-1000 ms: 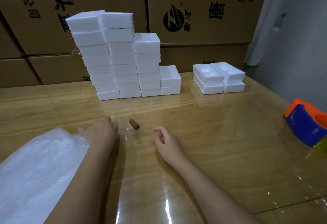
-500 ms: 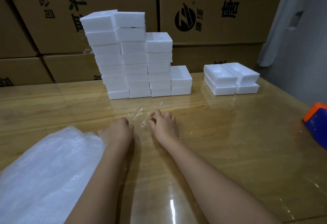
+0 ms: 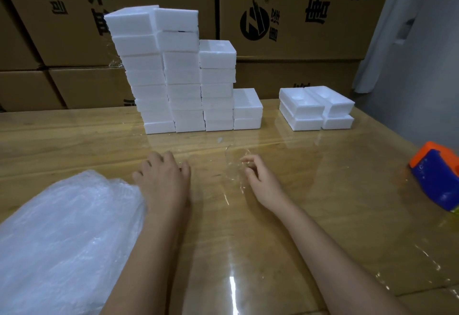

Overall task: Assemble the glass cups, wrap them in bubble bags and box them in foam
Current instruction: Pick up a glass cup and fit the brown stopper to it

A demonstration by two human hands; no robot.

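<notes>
A clear glass cup (image 3: 234,165) stands at the middle of the wooden table (image 3: 335,203) and is hard to make out. My right hand (image 3: 260,180) has its curled fingers pinching the cup's right side. My left hand (image 3: 164,180) lies palm down on the table a little to the cup's left, apart from it; what is under the palm is hidden. A pile of bubble bags (image 3: 62,240) lies at the near left, touching my left wrist. Closed white foam boxes (image 3: 178,78) are stacked at the back. Open foam trays (image 3: 315,106) sit to their right.
An orange and blue tape dispenser (image 3: 437,178) sits at the right edge of the table. Large printed cardboard cartons (image 3: 298,16) form a wall behind the table. A small white crumb (image 3: 219,140) lies in front of the foam stacks.
Both hands were together on the cup half a second ago. Now the right hand has moved right with the cup, and the left hand stays near the bubble bags.
</notes>
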